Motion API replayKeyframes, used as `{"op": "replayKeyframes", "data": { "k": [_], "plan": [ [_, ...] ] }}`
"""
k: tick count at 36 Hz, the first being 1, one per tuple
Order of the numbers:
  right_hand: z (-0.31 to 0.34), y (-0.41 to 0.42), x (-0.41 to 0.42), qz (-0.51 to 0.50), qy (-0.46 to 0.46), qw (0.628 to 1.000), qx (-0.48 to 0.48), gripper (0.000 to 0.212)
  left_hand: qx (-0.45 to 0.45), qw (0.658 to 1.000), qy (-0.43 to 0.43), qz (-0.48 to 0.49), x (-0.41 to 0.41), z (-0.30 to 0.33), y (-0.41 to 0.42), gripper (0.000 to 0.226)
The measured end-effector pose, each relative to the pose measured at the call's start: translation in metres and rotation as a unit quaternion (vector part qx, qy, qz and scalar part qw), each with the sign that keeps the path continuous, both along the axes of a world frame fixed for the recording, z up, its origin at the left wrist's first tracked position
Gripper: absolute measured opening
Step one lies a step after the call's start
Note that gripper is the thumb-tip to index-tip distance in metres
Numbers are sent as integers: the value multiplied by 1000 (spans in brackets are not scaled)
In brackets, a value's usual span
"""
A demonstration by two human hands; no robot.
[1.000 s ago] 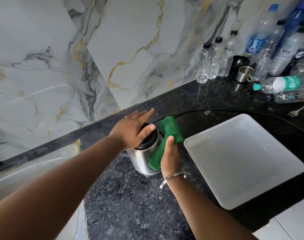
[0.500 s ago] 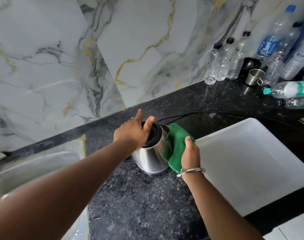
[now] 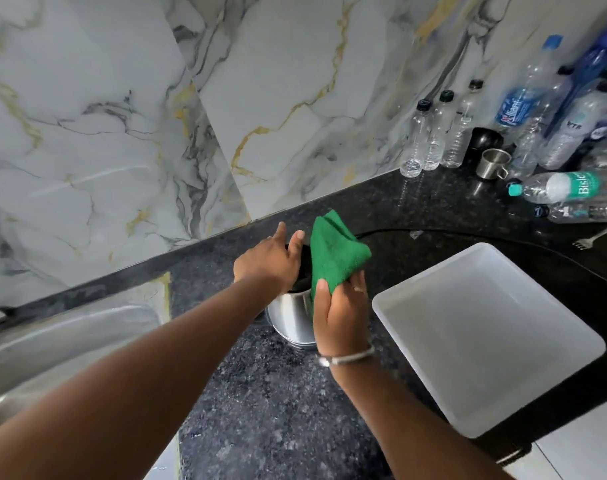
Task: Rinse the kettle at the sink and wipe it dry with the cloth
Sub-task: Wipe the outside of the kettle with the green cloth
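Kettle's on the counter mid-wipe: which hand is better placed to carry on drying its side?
Right. The right hand already holds the green cloth beside the kettle, against its steel wall. The left hand rests on the black top, likely steadying it, and has no cloth.

A steel kettle [image 3: 292, 318] with a black top is standing upright on the dark speckled counter, just right of the sink [image 3: 70, 341], which is lying at the left edge. A folded green cloth [image 3: 335, 252] is pressing against the kettle's upper right side, rising above its black top.
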State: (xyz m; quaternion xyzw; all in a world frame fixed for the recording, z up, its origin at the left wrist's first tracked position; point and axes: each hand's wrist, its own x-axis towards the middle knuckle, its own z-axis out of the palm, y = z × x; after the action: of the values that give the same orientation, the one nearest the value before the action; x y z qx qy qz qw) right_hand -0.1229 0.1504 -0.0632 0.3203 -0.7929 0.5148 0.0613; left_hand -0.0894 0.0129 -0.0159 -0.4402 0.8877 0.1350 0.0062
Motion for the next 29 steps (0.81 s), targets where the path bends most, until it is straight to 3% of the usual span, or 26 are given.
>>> {"op": "replayKeyframes", "data": {
  "k": [5, 7, 9, 12, 16, 20, 24, 29],
  "plan": [
    [-9, 34, 26, 36, -171, 980, -94, 34, 15, 1000, -5, 4, 0, 4, 3, 80],
    [-8, 48, 24, -5, -287, 948, -140, 24, 35, 999, -4, 24, 0, 5, 6, 84],
    [-12, 63, 17, -29, -377, 909, -176, 28, 64, 997, -3, 47, 2, 4, 8, 89],
    [-14, 76, 5, -45, -405, 888, -215, 30, 114, 993, -9, 43, 7, 3, 2, 94],
    [-4, 52, -6, -22, -400, 884, -241, 27, 111, 993, -1, -47, 16, 4, -7, 101],
    [2, 1, -22, 53, -415, 891, -180, 23, 132, 986, 73, -66, 21, -2, -5, 93],
    [-19, -32, -47, 16, -429, 891, -148, 34, 108, 989, 75, -70, 21, -6, -6, 86],
    [-65, -27, -60, -25, -500, 861, -92, 39, 103, 991, 63, -56, 20, -7, -6, 78]
  ]
}}
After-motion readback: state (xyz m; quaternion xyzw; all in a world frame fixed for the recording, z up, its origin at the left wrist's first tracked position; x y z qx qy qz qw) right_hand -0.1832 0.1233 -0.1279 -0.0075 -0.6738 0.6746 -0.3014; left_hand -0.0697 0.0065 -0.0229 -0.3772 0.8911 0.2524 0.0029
